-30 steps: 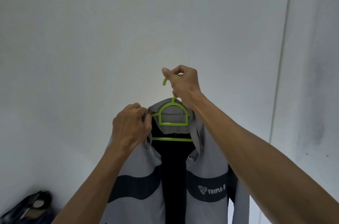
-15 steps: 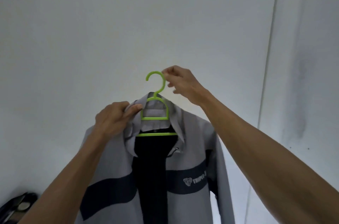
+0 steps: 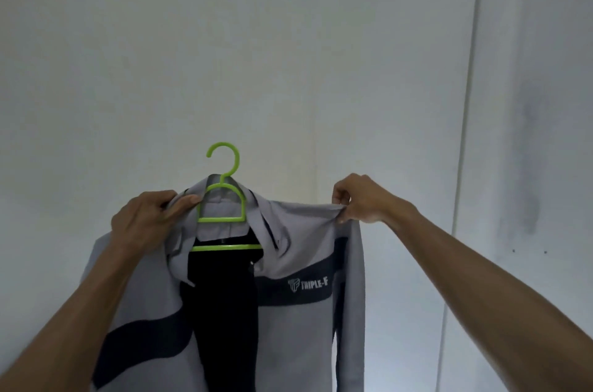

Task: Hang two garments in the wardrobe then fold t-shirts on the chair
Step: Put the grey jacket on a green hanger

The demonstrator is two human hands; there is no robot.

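While a plain pale wall (image 3: 288, 38) is filling the room behind, the left hand (image 3: 144, 221) is gripping the grey dark-banded jacket (image 3: 298, 263) by its collar — on a lime-green plastic hanger (image 3: 221, 199) — and the right hand (image 3: 362, 199) is pinching its shoulder.

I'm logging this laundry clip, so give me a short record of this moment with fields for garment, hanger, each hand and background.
garment: grey jacket with dark bands, front open, draped on the hanger
hanger: green hanger, its hook free and hooked on nothing
left hand: left hand grips the jacket's collar beside the hanger
right hand: right hand pinches the jacket's shoulder fabric and pulls it outward
background: pale wall; no wardrobe rail in view
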